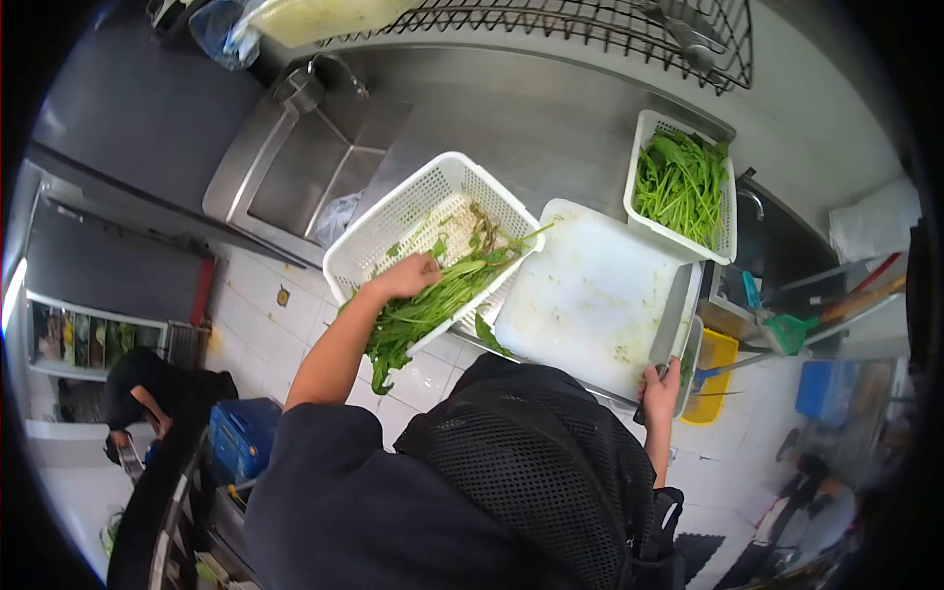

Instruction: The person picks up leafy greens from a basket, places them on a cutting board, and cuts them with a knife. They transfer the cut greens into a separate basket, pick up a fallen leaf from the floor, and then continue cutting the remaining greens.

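Observation:
My left hand (408,276) is closed on leafy greens (423,307) in a white perforated basket (374,228); leaves hang over its near edge. My right hand (661,385) is wrapped round the dark handle of a large knife (673,313). The blade lies along the right side of a white cutting board (580,285), which has small green scraps on it. A second white basket (728,221) behind the board holds cut green stems and leaves (683,187).
A steel sink (305,177) is at the left, with a wire rack (551,29) above the counter. Right of the board are a yellow container (716,379) and a green dustpan (789,332). One person (157,393) bends at the far left; another (806,492) is at the lower right.

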Demonstrator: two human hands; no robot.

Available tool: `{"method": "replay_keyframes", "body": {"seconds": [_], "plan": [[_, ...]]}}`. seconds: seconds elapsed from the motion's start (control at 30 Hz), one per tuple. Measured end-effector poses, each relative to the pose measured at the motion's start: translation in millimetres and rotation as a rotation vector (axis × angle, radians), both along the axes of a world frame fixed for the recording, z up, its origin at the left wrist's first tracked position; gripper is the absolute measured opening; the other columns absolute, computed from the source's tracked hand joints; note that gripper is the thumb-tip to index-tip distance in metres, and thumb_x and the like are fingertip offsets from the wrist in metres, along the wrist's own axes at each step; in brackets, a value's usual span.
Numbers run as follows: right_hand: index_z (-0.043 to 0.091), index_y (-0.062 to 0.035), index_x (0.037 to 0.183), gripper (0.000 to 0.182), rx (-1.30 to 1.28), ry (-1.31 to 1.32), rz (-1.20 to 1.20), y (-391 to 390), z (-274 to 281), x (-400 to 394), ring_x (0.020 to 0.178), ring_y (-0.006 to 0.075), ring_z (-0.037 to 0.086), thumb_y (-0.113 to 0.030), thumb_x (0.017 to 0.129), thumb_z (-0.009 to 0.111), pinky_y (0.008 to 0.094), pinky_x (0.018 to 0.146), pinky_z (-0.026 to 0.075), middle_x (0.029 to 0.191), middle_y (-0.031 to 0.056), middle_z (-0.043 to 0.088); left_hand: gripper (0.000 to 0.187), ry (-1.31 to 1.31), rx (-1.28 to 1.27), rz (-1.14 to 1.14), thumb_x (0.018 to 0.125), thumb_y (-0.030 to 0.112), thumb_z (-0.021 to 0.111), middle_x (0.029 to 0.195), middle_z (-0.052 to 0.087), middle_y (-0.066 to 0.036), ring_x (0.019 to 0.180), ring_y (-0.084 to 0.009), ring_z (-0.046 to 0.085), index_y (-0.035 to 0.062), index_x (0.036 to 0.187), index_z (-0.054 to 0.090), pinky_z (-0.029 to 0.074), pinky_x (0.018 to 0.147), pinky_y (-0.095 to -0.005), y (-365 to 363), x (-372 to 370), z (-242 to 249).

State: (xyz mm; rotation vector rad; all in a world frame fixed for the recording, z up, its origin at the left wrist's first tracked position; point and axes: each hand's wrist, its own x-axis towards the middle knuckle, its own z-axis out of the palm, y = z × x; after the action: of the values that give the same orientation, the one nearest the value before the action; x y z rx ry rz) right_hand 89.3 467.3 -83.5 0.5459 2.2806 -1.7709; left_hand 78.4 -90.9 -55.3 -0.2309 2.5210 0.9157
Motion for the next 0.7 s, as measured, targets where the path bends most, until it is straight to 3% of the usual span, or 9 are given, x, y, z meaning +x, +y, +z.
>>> {"method": "replay_keyframes", "body": {"seconds": [0.17, 0.23, 0.27, 0.37, 0.5, 0.7], "plan": [[0.046, -0.0049, 0.126, 0.035, 0.132, -0.022, 0.137, 5, 6, -10, 0.047, 0.0128, 0.051, -0.007, 0.094, 0.059, 0.0297, 0.041, 0.042, 0.074, 0.0056, 0.057, 0.060, 0.053, 0.101, 0.130, 0.091, 0.052, 0.067, 0.113, 0.068, -0.023, 0.109, -0.0351, 0.064, 0.0008, 0.123, 0.067, 0.048, 0.099, -0.0434, 4, 7, -4], [0.046, -0.0036, 0.127, 0.036, 0.193, -0.020, 0.186, 4, 10, -13, 0.048, 0.0134, 0.051, -0.008, 0.094, 0.060, 0.0299, 0.042, 0.042, 0.073, 0.0056, 0.056, 0.072, 0.086, -0.255, -0.141, 0.085, 0.058, 0.071, 0.115, 0.068, -0.024, 0.117, -0.0388, 0.060, 0.0018, 0.128, 0.066, 0.044, 0.106, -0.0458, 17, 11, 11], [0.046, -0.0037, 0.127, 0.036, 0.195, -0.039, 0.181, 2, 11, -13, 0.048, 0.0136, 0.052, -0.008, 0.094, 0.060, 0.0303, 0.042, 0.042, 0.073, 0.0057, 0.056, 0.072, 0.086, -0.244, -0.126, 0.085, 0.058, 0.071, 0.115, 0.068, -0.024, 0.117, -0.0388, 0.060, 0.0018, 0.128, 0.066, 0.044, 0.106, -0.0458, 21, 14, 8], [0.046, -0.0041, 0.126, 0.035, 0.189, -0.057, 0.195, 1, 10, -15, 0.048, 0.0140, 0.052, -0.009, 0.094, 0.060, 0.0305, 0.043, 0.043, 0.072, 0.0060, 0.056, 0.097, 0.076, -0.469, -0.101, 0.073, 0.061, 0.079, 0.136, 0.057, -0.023, 0.123, -0.0411, 0.058, 0.0027, 0.144, 0.051, 0.045, 0.106, -0.0485, 36, 21, -1], [0.046, -0.0043, 0.125, 0.035, 0.154, -0.065, 0.170, -2, 13, -15, 0.047, 0.0141, 0.051, -0.008, 0.093, 0.059, 0.0305, 0.042, 0.043, 0.073, 0.0062, 0.056, 0.099, -0.109, -0.396, -0.036, 0.072, 0.056, 0.080, 0.140, 0.052, -0.023, 0.123, -0.0423, 0.058, 0.0014, 0.146, 0.044, 0.048, 0.102, -0.0520, 55, 13, 13], [0.046, -0.0042, 0.128, 0.038, 0.159, -0.046, 0.159, 1, 6, -13, 0.048, 0.0143, 0.052, -0.008, 0.093, 0.059, 0.0307, 0.043, 0.043, 0.074, 0.0059, 0.056, 0.074, -0.119, -0.514, -0.081, 0.073, 0.034, 0.080, 0.130, 0.057, -0.023, 0.116, -0.0411, 0.063, -0.0020, 0.132, 0.051, 0.050, 0.099, -0.0508, 84, 5, 4]]}}
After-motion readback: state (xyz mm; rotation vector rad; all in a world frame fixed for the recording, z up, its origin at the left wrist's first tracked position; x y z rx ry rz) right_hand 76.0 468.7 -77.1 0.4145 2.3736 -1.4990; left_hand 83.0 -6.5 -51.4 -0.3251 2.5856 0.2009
